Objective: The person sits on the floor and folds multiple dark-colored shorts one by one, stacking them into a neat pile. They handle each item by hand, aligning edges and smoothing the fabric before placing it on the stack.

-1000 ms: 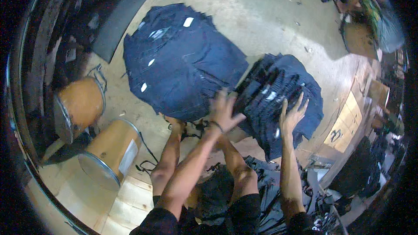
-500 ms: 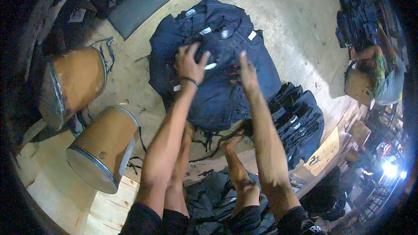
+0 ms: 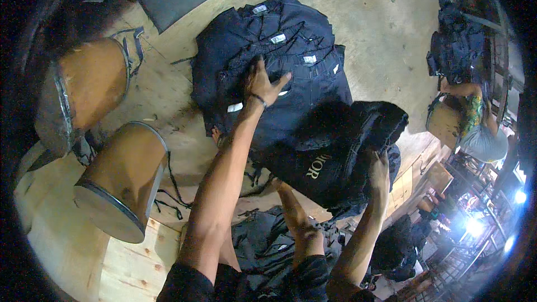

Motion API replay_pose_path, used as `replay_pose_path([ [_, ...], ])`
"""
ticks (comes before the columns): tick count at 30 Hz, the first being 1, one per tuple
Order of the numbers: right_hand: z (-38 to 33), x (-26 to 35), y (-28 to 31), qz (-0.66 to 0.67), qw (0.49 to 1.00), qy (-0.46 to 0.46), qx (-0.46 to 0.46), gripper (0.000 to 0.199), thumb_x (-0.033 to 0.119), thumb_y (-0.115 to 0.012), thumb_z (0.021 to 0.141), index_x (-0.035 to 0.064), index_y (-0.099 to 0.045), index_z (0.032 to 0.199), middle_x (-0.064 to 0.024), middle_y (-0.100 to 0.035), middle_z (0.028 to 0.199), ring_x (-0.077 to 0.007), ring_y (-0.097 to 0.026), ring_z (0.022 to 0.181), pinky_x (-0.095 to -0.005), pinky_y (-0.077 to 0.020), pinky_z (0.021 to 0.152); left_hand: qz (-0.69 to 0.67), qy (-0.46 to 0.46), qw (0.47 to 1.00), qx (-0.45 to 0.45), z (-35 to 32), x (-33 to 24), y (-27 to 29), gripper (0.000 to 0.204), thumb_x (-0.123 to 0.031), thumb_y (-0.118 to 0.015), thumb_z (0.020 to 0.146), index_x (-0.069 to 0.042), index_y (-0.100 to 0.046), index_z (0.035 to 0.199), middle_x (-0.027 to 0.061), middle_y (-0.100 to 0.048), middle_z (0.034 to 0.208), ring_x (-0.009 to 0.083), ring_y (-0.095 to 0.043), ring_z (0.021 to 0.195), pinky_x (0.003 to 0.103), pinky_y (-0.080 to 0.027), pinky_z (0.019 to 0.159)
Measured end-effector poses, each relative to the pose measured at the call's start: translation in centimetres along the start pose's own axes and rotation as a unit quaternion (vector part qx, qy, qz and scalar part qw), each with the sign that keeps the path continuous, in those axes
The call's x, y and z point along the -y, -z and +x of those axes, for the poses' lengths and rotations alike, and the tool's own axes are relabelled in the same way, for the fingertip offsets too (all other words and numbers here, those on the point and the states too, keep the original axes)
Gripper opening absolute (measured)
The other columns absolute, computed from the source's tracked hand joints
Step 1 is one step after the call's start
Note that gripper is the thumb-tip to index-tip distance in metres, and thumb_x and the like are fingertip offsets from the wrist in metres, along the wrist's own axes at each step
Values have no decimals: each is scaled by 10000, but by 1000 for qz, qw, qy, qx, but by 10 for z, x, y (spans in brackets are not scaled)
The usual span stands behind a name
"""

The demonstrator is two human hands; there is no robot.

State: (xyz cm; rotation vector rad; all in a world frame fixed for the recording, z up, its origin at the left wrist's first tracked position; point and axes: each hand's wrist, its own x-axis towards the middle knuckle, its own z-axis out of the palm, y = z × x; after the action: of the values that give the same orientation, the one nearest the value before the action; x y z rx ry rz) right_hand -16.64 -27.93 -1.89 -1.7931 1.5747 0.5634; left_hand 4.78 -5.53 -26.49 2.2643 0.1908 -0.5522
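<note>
A broad pile of dark navy garments [image 3: 224, 67], with gathered waistbands and white labels, lies spread on the floor in front of me. On its upper middle rests my left hand [image 3: 265, 84], thumb and fingers apart, beside a white label. To the right, my right hand [image 3: 379, 173] grips the edge of a black garment [image 3: 341, 151] with pale lettering. This garment is bunched and partly lifted, covering the pile's lower right. The tips of my right fingers are hidden in the cloth.
Two brown drums [image 3: 126, 173] lie on their sides at the left. My bare legs [image 3: 299, 218] stretch below the pile, with more dark cloth [image 3: 260, 240] between them. Another person [image 3: 475, 117] sits at the far right near dark garments [image 3: 458, 45]. A dark mat [image 3: 184, 0] lies at the back.
My right hand has gone from over the pile to the lower right and now holds the black garment. My left hand stays on the pile. The view has shifted slightly.
</note>
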Motion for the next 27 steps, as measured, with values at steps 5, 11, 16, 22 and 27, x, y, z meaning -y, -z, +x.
replay_pose_path([
  [5, 52, 47, -42, 53, 996, 40, 61, 850, 646, -403, 1055, -72, -472, 1504, -189, -548, 1511, -291, -491, 1411, -362, -356, 1175, -47, -87, 976, 192, -65, -14, -30, 541, -471, -731, 927, -21, -705, 1226, 233, -681, 1242, 426, -618, 1211, 495, -481, 1061],
  [11, 137, 52, -142, 74, 967, 191, 154, 594, 320, -649, 992, 7, -521, 1480, -156, -611, 1418, -273, -584, 1270, -387, -441, 1096, -47, -440, 882, 164, -140, 2, 0, 515, -489, -724, 936, -134, -688, 1308, 145, -669, 1302, 373, -581, 1274, 562, -451, 1084],
  [16, 84, -25, -168, 88, 960, 252, 83, 389, 46, -625, 964, 4, -610, 1350, -81, -705, 1227, -197, -634, 1085, -347, -491, 993, 9, 97, 995, -5, -22, 69, 48, 931, -545, -791, 849, 70, -464, 1466, 308, -425, 1554, 406, -441, 1436, 482, -340, 1200],
  [22, 73, 39, -239, 197, 948, 178, 174, 528, 218, -701, 999, -24, -516, 1430, -108, -678, 1289, -219, -596, 1187, -336, -450, 1061, -118, 199, 926, 298, -28, 93, 92, 872, -550, -799, 845, 59, -552, 1418, 296, -474, 1531, 382, -437, 1452, 498, -359, 1198],
  [27, 71, 71, -261, 130, 986, 32, 96, 493, 249, -711, 1001, -38, -564, 1374, -114, -698, 1222, -201, -635, 1102, -344, -503, 975, -57, -18, 984, 167, -134, 55, 69, 488, -498, -724, 937, -138, -700, 1266, 130, -693, 1273, 349, -602, 1260, 539, -458, 1092],
])
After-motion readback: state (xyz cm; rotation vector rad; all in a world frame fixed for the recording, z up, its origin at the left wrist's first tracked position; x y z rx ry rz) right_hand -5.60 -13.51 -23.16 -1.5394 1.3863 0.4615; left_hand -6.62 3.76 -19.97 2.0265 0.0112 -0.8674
